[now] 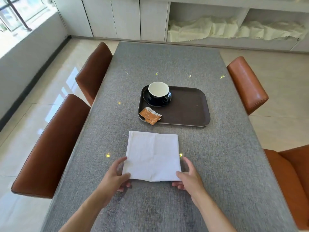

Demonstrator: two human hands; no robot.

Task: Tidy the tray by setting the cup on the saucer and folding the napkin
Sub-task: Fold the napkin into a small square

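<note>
Near side of the tray (192,104): napkin (153,155) folded flat on the table (209,164) | my left hand (115,177) and right hand (189,175) each pinch a near corner | on the tray's far-left corner: cup (158,92) seated on saucer (148,101), sachets (150,115) just beside.

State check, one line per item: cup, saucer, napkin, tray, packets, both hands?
cup: upright, empty, on the saucer
saucer: on the tray, far-left corner
tray: flat on the table
sugar packets: lying on tray, near-left corner
napkin: folded into a square, on table, off the tray
left hand: gripping napkin's near-left corner
right hand: gripping napkin's near-right corner
</note>
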